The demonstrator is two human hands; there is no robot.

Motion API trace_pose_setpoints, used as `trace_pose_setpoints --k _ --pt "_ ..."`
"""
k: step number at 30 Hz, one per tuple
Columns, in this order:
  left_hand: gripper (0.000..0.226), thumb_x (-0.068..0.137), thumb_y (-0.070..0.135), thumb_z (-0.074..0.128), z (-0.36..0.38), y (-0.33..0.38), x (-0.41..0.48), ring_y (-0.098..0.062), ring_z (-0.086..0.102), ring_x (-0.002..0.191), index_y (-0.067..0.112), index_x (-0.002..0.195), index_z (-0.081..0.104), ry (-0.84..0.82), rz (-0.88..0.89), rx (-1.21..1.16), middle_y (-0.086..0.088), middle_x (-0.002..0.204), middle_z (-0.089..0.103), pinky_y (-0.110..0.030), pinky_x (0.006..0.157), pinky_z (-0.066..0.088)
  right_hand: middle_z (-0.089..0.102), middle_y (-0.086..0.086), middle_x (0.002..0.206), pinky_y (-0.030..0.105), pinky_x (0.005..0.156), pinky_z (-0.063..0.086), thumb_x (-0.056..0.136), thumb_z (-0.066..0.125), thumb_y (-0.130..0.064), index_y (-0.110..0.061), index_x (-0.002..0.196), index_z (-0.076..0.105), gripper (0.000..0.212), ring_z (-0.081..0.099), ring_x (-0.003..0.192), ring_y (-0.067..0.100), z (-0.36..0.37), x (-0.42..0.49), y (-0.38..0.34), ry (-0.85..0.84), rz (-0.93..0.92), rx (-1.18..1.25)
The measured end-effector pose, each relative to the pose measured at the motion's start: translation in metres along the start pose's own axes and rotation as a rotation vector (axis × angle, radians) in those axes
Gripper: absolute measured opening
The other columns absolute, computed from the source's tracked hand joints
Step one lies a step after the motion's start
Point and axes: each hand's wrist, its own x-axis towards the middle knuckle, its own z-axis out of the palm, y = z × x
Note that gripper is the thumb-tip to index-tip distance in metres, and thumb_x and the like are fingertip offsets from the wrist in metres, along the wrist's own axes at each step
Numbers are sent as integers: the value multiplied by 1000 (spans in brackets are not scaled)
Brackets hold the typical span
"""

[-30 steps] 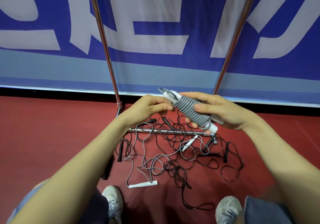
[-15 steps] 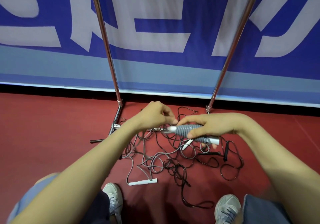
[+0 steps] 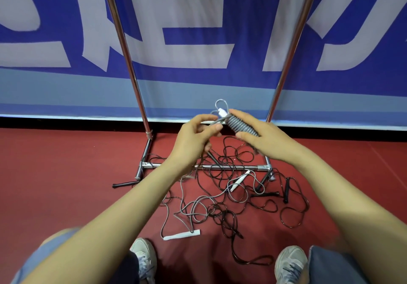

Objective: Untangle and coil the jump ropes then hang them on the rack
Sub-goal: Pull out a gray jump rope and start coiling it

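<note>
My right hand (image 3: 263,139) grips a grey jump rope bundle (image 3: 239,125), its cord wound tightly round the white handles, with a small loop sticking up at the far end. My left hand (image 3: 193,137) pinches the loose end of the grey cord beside the bundle's top. Below my hands a tangle of black and grey ropes (image 3: 224,198) lies on the red floor, with a white handle (image 3: 182,235) at its near side and another white handle (image 3: 239,181) in the middle. The chrome rack (image 3: 125,48) stands behind the pile; its top bar is out of view.
The rack's low crossbar (image 3: 220,167) runs under my hands, with its right upright (image 3: 293,41) slanting up. A blue banner (image 3: 198,30) hangs behind. My two shoes (image 3: 144,259) sit at the bottom edge. Black handles (image 3: 286,190) lie to the right.
Both hands have lifted the wound bundle up and away from the pile, and it now tilts steeper. My left hand keeps hold of the cord end.
</note>
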Motion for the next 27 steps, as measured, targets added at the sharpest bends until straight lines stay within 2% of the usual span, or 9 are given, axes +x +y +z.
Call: trace_pose_setpoints --k 2,5,11,14,17,19,22,24,27 --pt "14 94 23 59 1 2 0 -7 29 42 12 99 66 -13 -4 -25 1 68 59 -17 42 22 56 -15 81 32 71 49 97 55 -30 -58 140 31 56 54 63 9 -2 1 2 57 -8 81" --pt "25 96 28 56 -4 3 4 -7 29 48 9 104 69 -38 -67 -82 3 67 54 -23 51 17 63 -5 89 41 64 53 96 58 -25 -64 130 38 56 56 66 14 -3 2 2 54 -33 309" --pt "13 93 14 57 -22 11 9 -7 45 56 9 98 68 -167 -109 -92 4 69 61 -21 61 32 58 13 92 35 60 52 88 65 -34 -58 124 52 45 63 78 24 -7 1 -6 -62 -38 731" --pt "17 94 19 57 -28 14 8 -4 49 55 8 97 69 -207 -88 32 6 68 61 -14 53 33 58 20 94 34 58 53 89 63 -29 -53 124 55 44 63 77 25 -11 -1 -6 -112 -35 819" --pt "17 94 17 57 -34 16 7 -2 50 57 7 98 71 -224 0 162 2 69 60 -10 56 39 64 18 91 33 56 54 85 66 -32 -46 127 55 46 63 74 25 -13 -7 -9 -258 -46 886" --pt "16 91 22 60 -39 13 8 -6 52 64 14 93 74 -296 81 288 -4 72 60 -18 70 43 67 14 89 30 57 54 83 67 -34 -40 131 53 51 64 73 24 -16 -12 -10 -400 -61 906" --pt "18 81 34 68 -49 9 10 -15 55 69 20 89 76 -377 94 446 -5 78 67 -32 76 44 68 6 88 25 55 53 92 54 -16 -26 137 46 47 64 72 20 -22 -20 -12 -574 -13 860" --pt "5 78 30 73 -52 9 12 -10 63 75 29 82 76 -433 78 516 5 80 72 -26 78 47 68 6 88 23 52 52 96 50 -9 -23 140 43 47 63 71 21 -22 -22 -12 -711 46 798" --pt "4 77 16 78 -46 12 15 -5 63 76 19 77 75 -440 78 580 4 81 72 -20 75 47 70 -4 84 18 51 51 97 47 -4 -19 140 44 46 66 67 12 -15 -17 -12 -789 164 654"
